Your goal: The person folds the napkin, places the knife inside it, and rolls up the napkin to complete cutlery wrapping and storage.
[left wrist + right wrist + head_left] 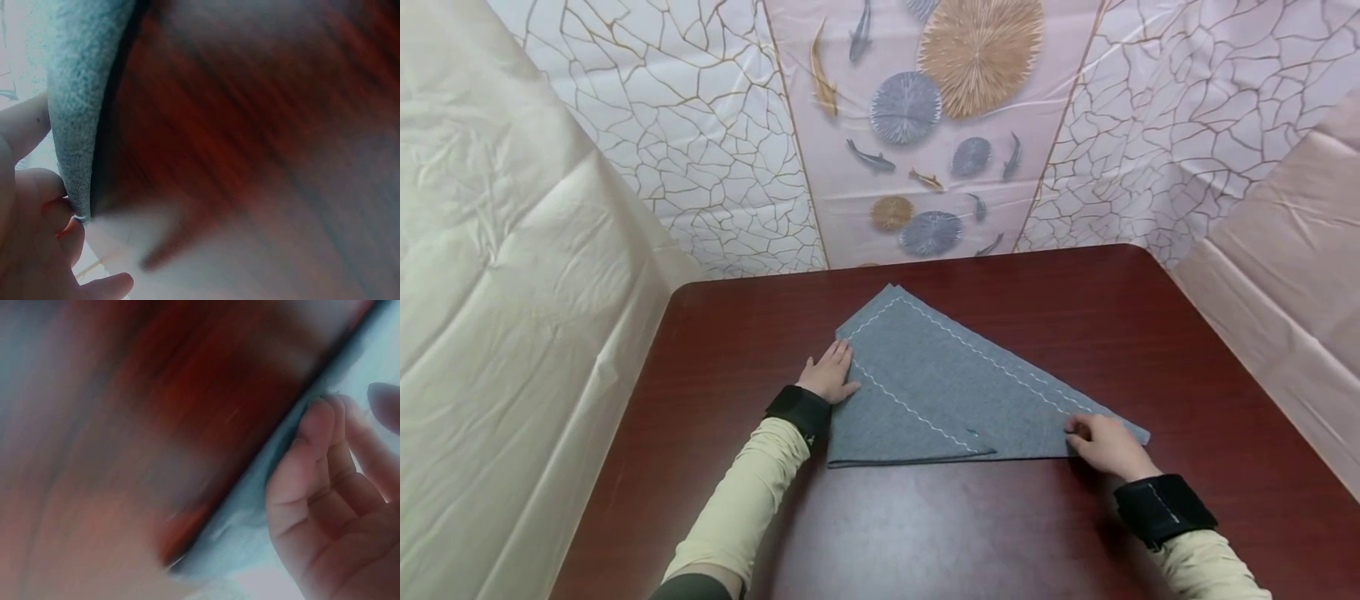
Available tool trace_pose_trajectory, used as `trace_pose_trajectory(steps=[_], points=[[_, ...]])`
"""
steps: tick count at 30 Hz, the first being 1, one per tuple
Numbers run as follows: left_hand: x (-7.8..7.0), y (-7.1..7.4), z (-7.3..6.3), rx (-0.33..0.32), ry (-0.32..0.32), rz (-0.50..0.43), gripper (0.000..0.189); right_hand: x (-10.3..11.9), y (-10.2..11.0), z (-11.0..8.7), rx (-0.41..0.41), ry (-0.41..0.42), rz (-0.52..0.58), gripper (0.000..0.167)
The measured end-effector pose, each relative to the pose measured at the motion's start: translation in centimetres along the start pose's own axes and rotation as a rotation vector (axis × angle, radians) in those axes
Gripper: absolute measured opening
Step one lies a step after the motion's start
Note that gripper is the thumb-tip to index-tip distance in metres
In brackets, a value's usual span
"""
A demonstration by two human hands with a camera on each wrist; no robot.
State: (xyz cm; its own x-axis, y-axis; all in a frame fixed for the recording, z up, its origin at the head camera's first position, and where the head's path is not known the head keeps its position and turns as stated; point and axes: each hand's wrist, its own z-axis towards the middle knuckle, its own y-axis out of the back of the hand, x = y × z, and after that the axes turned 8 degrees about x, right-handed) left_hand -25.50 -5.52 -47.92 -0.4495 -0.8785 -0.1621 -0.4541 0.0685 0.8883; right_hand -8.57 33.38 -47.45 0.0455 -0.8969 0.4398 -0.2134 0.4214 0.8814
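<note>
A grey cloth [955,367] with white wavy stitching lies folded flat, with a peak at the far side and a long point to the right. My left hand [830,375] rests on its left edge, fingers extended; the left wrist view shows these fingers [37,187] beside the thick cloth edge [84,106]. My right hand [1108,446] touches the cloth near its right point with bent fingers. In the right wrist view, the right fingers [322,434] curl loosely over the cloth border [234,515], the thumb apart from them.
The dark red-brown table [940,525] extends around the cloth, with a glare patch in front. A patterned curtain [917,183] hangs behind the far edge. Cream sheets [497,333] hang along both sides. A black band [797,412] circles each wrist.
</note>
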Motion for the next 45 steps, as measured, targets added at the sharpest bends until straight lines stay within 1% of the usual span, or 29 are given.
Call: trace_pose_trajectory(steps=[3, 5, 7, 11, 12, 14, 16, 19, 22, 25, 28, 31, 33, 34, 35, 37, 38, 41, 43, 45], points=[[0.0, -0.1, 0.2, -0.004, 0.001, -0.006, 0.069, -1.2, 0.8, -0.6, -0.022, -0.071, 0.0, 0.01], [-0.1, -0.2, 0.3, -0.012, 0.001, -0.016, 0.069, -1.8, 1.3, -1.1, -0.034, -0.145, -0.005, 0.013], [-0.1, -0.3, 0.4, -0.016, -0.001, -0.019, 0.069, -2.3, 1.8, -1.6, -0.034, -0.243, -0.005, 0.021], [-0.2, -0.4, 0.5, -0.014, -0.005, -0.019, 0.069, -3.1, 2.7, -2.4, 0.004, -0.467, 0.004, 0.052], [-0.3, -0.4, 0.5, -0.012, -0.006, -0.019, 0.069, -3.3, 2.8, -2.6, 0.015, -0.505, 0.003, 0.058], [-0.3, -0.3, 0.5, -0.009, -0.008, -0.024, 0.069, -3.6, 3.0, -2.9, 0.036, -0.559, 0.011, 0.063], [-0.4, -0.2, 0.4, -0.007, -0.006, -0.026, 0.069, -3.8, 3.1, -3.1, 0.036, -0.567, 0.021, 0.06], [-0.5, -0.1, 0.4, -0.008, -0.004, -0.02, 0.069, -4.1, 3.0, -3.3, 0.005, -0.527, 0.043, 0.052], [-0.7, -0.2, 0.6, -0.028, -0.001, -0.005, 0.069, -4.2, 2.7, -3.3, -0.091, -0.453, 0.057, 0.045], [-1.1, -0.1, 0.7, -0.088, -0.006, 0.022, 0.065, -4.1, 2.5, -3.3, -0.187, -0.384, 0.08, 0.042], [-2.2, 0.2, 0.9, -0.177, -0.024, 0.071, 0.059, -3.7, 2.4, -3.2, -0.266, -0.334, 0.119, 0.044], [-4.3, 0.7, 1.2, -0.294, -0.08, 0.121, 0.053, -3.3, 2.3, -3.1, -0.34, -0.296, 0.147, 0.048], [-6.3, 1.1, 1.4, -0.351, -0.132, 0.147, 0.049, -3.0, 2.1, -3.1, -0.383, -0.269, 0.142, 0.048], [-7.5, 1.3, 1.5, -0.377, -0.169, 0.154, 0.047, -2.8, 2.0, -3.0, -0.406, -0.257, 0.138, 0.046], [-8.9, 1.5, 1.5, -0.389, -0.206, 0.16, 0.044, -2.6, 1.9, -2.9, -0.428, -0.243, 0.129, 0.044], [-11.9, 1.8, 1.5, -0.382, -0.292, 0.153, 0.035, -2.2, 1.7, -2.6, -0.465, -0.219, 0.107, 0.04], [-13.5, 1.9, 1.4, -0.366, -0.343, 0.138, 0.031, -1.9, 1.6, -2.5, -0.477, -0.207, 0.097, 0.038], [-18.2, 1.6, 1.5, -0.29, -0.474, 0.091, 0.026, -0.9, 1.3, -2.1, -0.493, -0.173, 0.078, 0.034], [-20.8, 1.2, 1.7, -0.237, -0.53, 0.063, 0.028, -0.3, 0.9, -1.7, -0.508, -0.143, 0.061, 0.033], [-22.9, 0.7, 1.9, -0.204, -0.56, 0.028, 0.032, 0.3, 0.5, -1.3, -0.527, -0.111, 0.048, 0.032]])
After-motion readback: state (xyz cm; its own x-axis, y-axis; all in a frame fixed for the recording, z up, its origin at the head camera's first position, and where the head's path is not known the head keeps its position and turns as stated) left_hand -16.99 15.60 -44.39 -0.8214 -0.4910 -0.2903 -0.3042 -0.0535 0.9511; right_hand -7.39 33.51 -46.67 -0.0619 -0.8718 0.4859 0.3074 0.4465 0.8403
